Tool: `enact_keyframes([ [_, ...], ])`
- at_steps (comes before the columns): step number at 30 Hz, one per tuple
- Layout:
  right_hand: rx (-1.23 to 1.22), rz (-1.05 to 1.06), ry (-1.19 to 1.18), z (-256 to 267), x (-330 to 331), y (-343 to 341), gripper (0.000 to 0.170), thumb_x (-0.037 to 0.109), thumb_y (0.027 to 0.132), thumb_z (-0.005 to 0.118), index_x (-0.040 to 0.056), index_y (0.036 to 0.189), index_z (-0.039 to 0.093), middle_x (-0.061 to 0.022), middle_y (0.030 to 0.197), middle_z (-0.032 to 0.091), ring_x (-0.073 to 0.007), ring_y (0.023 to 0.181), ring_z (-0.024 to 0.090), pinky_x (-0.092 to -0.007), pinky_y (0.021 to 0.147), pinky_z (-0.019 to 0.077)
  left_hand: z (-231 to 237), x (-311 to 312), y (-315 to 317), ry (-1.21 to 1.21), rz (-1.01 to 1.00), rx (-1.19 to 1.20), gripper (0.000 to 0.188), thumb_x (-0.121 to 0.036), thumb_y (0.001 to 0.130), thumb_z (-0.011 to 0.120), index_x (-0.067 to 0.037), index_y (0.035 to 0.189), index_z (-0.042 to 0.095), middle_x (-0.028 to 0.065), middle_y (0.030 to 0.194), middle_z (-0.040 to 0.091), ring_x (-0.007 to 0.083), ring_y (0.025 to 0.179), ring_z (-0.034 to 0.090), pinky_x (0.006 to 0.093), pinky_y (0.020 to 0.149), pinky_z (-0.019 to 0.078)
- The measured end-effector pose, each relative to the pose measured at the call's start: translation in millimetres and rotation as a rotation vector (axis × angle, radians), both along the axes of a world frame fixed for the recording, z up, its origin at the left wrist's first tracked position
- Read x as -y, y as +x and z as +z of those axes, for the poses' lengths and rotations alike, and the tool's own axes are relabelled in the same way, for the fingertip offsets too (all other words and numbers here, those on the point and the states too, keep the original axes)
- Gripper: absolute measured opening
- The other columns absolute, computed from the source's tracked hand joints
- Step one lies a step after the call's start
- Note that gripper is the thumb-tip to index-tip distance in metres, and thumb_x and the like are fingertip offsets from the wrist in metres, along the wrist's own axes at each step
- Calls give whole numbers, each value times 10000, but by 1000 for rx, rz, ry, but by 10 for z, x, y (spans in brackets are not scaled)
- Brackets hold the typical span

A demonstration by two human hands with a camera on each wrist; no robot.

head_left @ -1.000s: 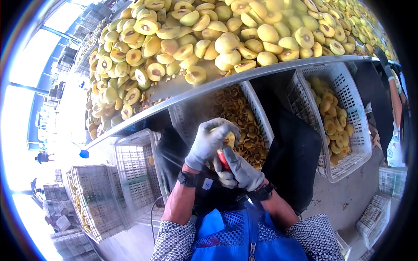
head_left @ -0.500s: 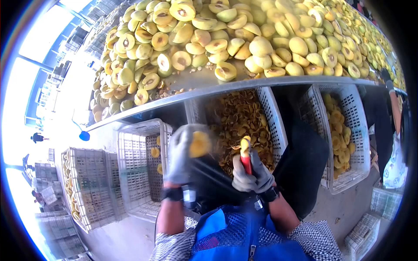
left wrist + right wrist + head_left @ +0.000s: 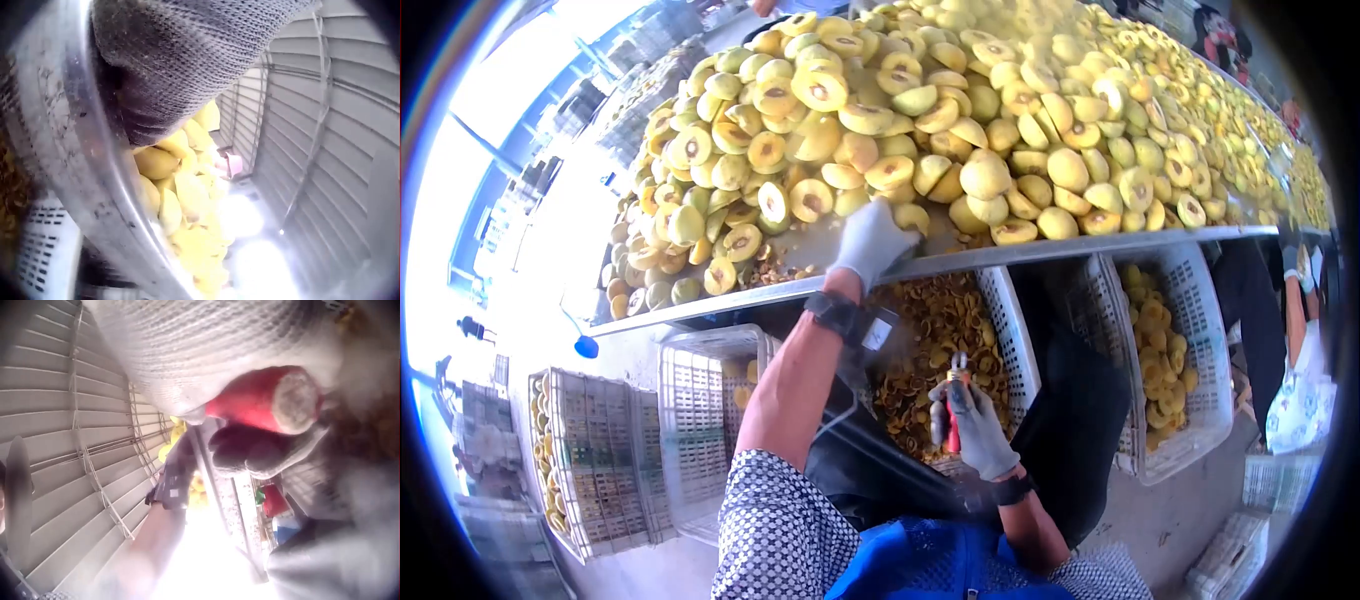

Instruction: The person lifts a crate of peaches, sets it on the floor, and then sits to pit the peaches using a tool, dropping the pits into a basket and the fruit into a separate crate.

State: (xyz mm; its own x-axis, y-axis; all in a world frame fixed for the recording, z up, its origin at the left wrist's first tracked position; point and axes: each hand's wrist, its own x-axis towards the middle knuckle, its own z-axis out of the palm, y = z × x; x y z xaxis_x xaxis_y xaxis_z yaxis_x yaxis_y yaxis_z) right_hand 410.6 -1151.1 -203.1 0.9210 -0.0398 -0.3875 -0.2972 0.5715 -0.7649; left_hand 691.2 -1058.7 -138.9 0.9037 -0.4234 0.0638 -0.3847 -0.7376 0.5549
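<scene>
My gloved left hand (image 3: pixel 873 240) reaches over the metal table edge (image 3: pixel 940 262), its fingers at a halved yellow fruit (image 3: pixel 911 219) by the pile; the fingertips are hidden. In the left wrist view the grey glove (image 3: pixel 187 56) covers the fruit beneath it. Over the crate of scraps (image 3: pixel 1015 345), my right hand (image 3: pixel 982 432) grips a red-handled tool (image 3: pixel 953 430), its metal tip pointing away from me. The right wrist view shows the red handle (image 3: pixel 250 400) held between the white glove (image 3: pixel 212 344) and its dark fingers (image 3: pixel 250 450).
Halved fruits (image 3: pixel 985 175) cover the table in a big pile. A white crate with fruit pieces (image 3: pixel 1160 360) stands at the right, another crate (image 3: pixel 700 400) at the left. Stacked crates (image 3: pixel 600 460) stand further left. Another person's arm (image 3: pixel 1295 320) shows at the far right.
My left hand has moved from beside the tool up to the table, and the fruit piece it held is gone from it. My right hand still holds the tool, slightly lower.
</scene>
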Motion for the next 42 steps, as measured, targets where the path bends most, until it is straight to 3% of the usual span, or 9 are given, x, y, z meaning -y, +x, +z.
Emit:
enact_keyframes([
  [4, 66, -125, -158, 354, 221, 331, 384, 407, 1053, 490, 38, 1090, 594, 11, 685, 574, -66, 491, 511, -212, 445, 397, 301, -169, -302, -306, 75, 241, 502, -241, 750, 802, 22, 1123, 594, 216, 1042, 676, 340, 956, 674, 384, 851, 533],
  [9, 328, -100, -90, 583, 144, 609, 287, 311, 1045, 534, 91, 1229, 546, 2, 764, 625, -60, 566, 551, -200, 473, 420, 615, -411, -1118, -436, -158, 196, 485, -113, 811, 761, 7, 1255, 606, 131, 1099, 681, 195, 985, 659, 330, 909, 524],
  [12, 317, -7, -285, 615, -67, 455, 283, 317, 1054, 511, 61, 1157, 571, 16, 747, 594, -45, 573, 520, -203, 502, 402, 249, -278, -1550, -1030, -43, -245, 363, -200, 924, 690, 7, 1212, 615, 94, 1095, 678, 154, 1004, 633, 310, 904, 511],
  [16, 543, -175, -729, 214, -203, 444, 291, 272, 1052, 513, -9, 1039, 592, -70, 739, 622, -160, 596, 553, -310, 567, 453, -168, -177, -1730, -1287, 115, -349, 520, -499, 1041, 471, -17, 1192, 594, 64, 1064, 638, 109, 920, 583, 263, 832, 496],
  [19, 187, 49, -492, 531, -142, 268, 267, 237, 1035, 537, -22, 999, 594, -149, 698, 603, -237, 584, 564, -346, 578, 456, -171, -261, -1793, -1267, 177, -400, 503, -468, 1061, 436, -18, 1209, 605, 70, 1086, 638, 112, 936, 582, 269, 845, 492],
  [23, 401, 46, -771, 434, -170, 366, 301, 261, 1023, 561, -30, 954, 598, -177, 657, 563, -238, 557, 520, -358, 561, 443, -155, -301, -1754, -1137, 182, -278, 435, -376, 1075, 426, -6, 1182, 629, 63, 1031, 658, 108, 904, 587, 260, 827, 488],
  [29, 278, 95, -582, 288, -201, 402, 310, 260, 1026, 546, -38, 974, 612, -194, 725, 638, -306, 632, 624, -363, 615, 485, -152, -309, -1736, -946, 173, -158, 359, -317, 1069, 472, -6, 1151, 629, 63, 914, 661, 106, 813, 582, 261, 757, 490],
  [36, 325, 205, -846, 215, -109, 417, 305, 256, 1016, 556, -39, 1018, 635, -231, 826, 688, -363, 807, 711, -385, 654, 518, -174, -432, -1662, -770, 89, -286, 469, -392, 1084, 403, 8, 1064, 647, 63, 934, 649, 104, 872, 587, 264, 806, 492],
  [42, 257, 193, -620, 10, -170, 334, 344, 291, 1041, 530, -41, 1044, 623, -151, 771, 645, -208, 664, 564, -341, 638, 460, -174, -531, -1382, -422, -60, -511, 656, -592, 1005, 481, 43, 1021, 649, 30, 819, 602, 99, 799, 538, 276, 741, 472],
])
